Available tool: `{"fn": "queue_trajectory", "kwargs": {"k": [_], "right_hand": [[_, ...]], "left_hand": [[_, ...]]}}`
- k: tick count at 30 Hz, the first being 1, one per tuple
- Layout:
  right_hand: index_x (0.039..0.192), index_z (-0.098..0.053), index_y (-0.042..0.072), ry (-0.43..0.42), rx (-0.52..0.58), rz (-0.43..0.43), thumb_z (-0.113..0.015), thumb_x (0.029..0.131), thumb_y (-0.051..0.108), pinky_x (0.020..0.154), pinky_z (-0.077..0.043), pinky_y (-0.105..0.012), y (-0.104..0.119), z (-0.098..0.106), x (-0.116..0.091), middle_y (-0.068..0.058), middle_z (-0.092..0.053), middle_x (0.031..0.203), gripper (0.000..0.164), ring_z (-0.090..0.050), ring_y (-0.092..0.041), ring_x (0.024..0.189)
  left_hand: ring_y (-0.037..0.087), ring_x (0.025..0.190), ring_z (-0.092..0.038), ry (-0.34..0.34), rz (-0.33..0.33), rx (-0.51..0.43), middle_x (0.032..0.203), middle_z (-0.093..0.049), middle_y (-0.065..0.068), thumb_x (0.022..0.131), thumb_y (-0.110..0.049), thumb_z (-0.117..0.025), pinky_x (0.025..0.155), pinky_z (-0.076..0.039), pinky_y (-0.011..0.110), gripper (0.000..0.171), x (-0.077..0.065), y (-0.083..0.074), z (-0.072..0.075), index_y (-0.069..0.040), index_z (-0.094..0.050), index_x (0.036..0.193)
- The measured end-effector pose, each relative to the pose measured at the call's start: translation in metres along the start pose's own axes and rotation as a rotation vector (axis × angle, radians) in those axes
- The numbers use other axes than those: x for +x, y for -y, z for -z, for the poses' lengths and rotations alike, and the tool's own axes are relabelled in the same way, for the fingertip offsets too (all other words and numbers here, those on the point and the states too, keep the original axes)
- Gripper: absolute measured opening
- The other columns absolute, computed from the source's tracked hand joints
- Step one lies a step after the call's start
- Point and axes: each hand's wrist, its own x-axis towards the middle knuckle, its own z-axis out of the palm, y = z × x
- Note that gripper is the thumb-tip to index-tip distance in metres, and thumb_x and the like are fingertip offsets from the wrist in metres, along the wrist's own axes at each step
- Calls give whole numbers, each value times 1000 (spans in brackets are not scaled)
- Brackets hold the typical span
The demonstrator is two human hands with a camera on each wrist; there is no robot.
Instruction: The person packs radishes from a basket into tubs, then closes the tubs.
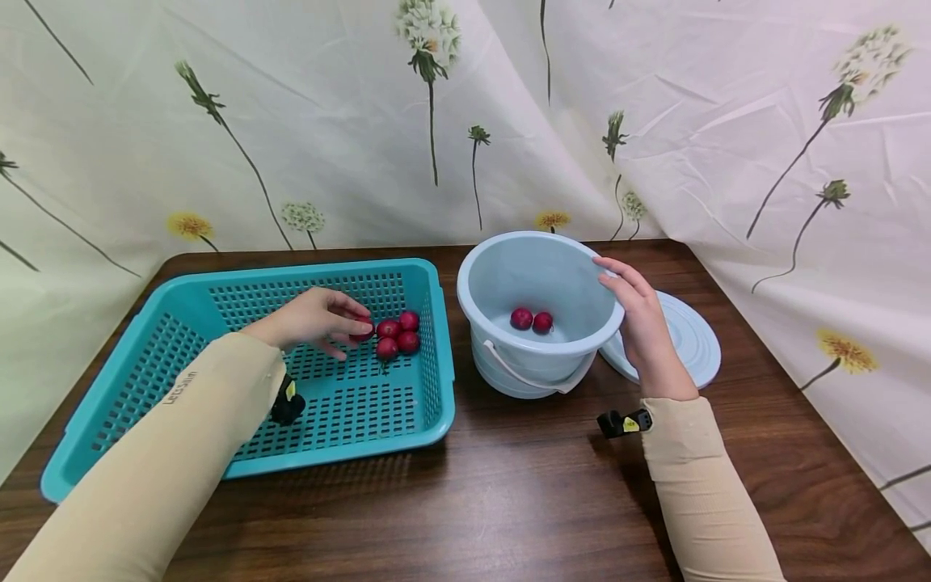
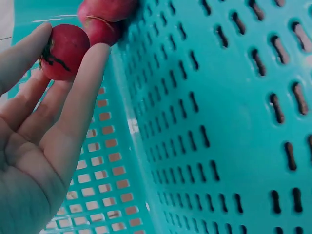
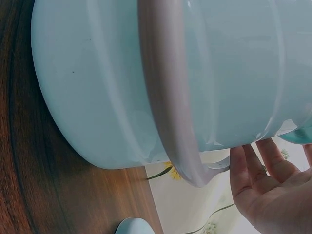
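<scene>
With thumb and fingers, my left hand (image 1: 314, 319) pinches a small red radish (image 2: 67, 52) over the turquoise slotted basket (image 1: 342, 453). Several more radishes (image 1: 388, 348) cluster just right of that hand, by the basket's right wall. A pale blue bucket (image 1: 553, 271) stands upright to the right of the basket, with two radishes (image 1: 520, 318) on its bottom. My right hand (image 1: 643, 323) holds the bucket's right rim; in the right wrist view its fingers (image 3: 239, 168) touch the bucket's side. The bucket's handle (image 3: 165, 87) hangs down in front.
Behind the right hand, a round pale blue lid (image 1: 691, 335) lies on the dark wooden table (image 1: 502, 493), partly hidden by the bucket and hand. A white cloth (image 1: 327, 121) with a dandelion print hangs behind the table and along its right side.
</scene>
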Motion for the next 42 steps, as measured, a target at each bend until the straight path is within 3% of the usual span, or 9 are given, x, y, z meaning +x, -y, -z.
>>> {"fn": "queue_trajectory", "kwargs": {"k": [10,15,23,30,36,42], "right_hand": [[126,-61,20,-3,0,4,-50,102,27,104,-36,-32,0,-1,-1,-3,-46,143,27,-43,-16,128],[126,-62,20,-4,2,5,-51,102,28,104,-37,-32,-1,0,-1,-2,-47,143,27,-43,-15,129],[127,-61,20,-6,4,9,-51,102,28,103,-38,-31,-1,0,0,-2,-47,143,28,-44,-14,128],[127,-62,20,-4,0,7,-52,102,28,103,-38,-32,0,0,-1,-1,-48,141,28,-43,-14,128],[128,-61,20,-9,-5,2,-52,102,29,103,-37,-32,0,0,-2,-2,-47,143,30,-43,-15,128],[129,-61,20,-11,-6,-2,-52,102,29,104,-37,-32,0,0,-2,-3,-46,144,30,-42,-15,129]], "left_hand": [[38,122,-60,13,-88,-58,139,-55,25,96,-28,-66,91,-56,50,56,-6,-17,0,3,-50,140],[37,118,-63,6,-110,-78,136,-57,23,95,-27,-68,92,-55,52,53,-11,-30,1,2,-52,137],[34,111,-67,39,-134,-33,136,-57,19,92,-25,-71,93,-55,50,54,-14,-49,-4,1,-54,136],[35,105,-70,32,-166,-38,124,-65,21,91,-23,-73,91,-57,43,48,-17,-65,-10,-3,-58,132],[22,99,-73,10,-208,-32,116,-70,11,89,-25,-76,95,-56,42,45,-19,-76,-14,-7,-62,127],[21,99,-73,1,-224,-70,117,-70,8,87,-30,-77,97,-55,43,46,-16,-85,-21,-11,-62,126]]}}
